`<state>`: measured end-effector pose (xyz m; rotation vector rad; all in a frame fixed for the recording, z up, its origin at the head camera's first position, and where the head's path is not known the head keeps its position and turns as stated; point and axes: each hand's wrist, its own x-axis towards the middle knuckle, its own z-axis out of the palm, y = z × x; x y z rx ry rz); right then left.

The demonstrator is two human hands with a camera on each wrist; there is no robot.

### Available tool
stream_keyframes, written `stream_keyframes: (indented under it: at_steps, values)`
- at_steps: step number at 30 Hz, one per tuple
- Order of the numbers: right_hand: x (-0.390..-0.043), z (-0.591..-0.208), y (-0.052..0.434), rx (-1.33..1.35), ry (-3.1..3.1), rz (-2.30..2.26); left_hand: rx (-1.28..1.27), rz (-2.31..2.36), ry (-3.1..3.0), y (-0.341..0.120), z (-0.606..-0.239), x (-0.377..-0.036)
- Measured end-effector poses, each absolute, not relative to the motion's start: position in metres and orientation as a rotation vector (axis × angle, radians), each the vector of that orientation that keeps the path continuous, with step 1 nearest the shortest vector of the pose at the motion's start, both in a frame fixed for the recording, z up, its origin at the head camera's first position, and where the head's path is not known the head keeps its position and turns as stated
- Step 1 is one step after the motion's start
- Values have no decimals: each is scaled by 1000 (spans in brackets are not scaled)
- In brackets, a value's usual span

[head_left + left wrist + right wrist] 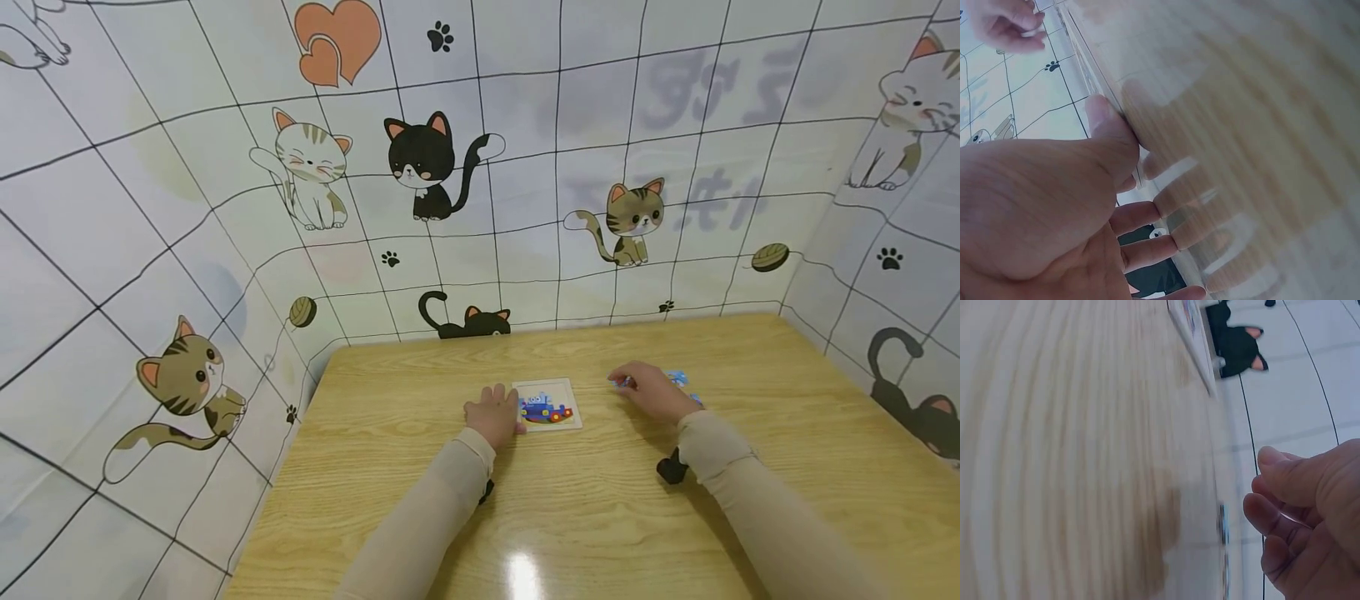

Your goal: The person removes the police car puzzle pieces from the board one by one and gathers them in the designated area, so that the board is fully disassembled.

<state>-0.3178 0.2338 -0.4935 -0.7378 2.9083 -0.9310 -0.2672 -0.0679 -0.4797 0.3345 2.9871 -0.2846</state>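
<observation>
the puzzle board [561,390] lies on the worktop [585,517] between the hands, nearer the left hand [493,415], which rests, fingers extended, at its left edge; the right hand [654,392], loosely curled and apparently holding nothing, is farther off, beside blue pieces [677,377].

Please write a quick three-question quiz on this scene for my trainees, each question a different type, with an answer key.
1. Multiple choice: in the head view, which of the person's hands is at the left edge of the picture board?
A) right only
B) left only
C) both

2. True or false: in the head view, the loose blue pieces lie to the left of the board.

3. Fill in: the animals printed on the backdrop behind the table are ____.

Key:
1. B, the left hand.
2. False; the loose blue pieces lie to its right.
3. cats.
</observation>
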Motion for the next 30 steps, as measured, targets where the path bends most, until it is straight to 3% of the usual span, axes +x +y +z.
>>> stream_keyframes:
  at_steps: [13,30]
  values:
    - [-324,-495,150,-882,2732,-941,295,-198,2993,-67,-485,-271]
    - [-317,-491,127,-879,2809,-716,294,-201,2984,-66,-483,-271]
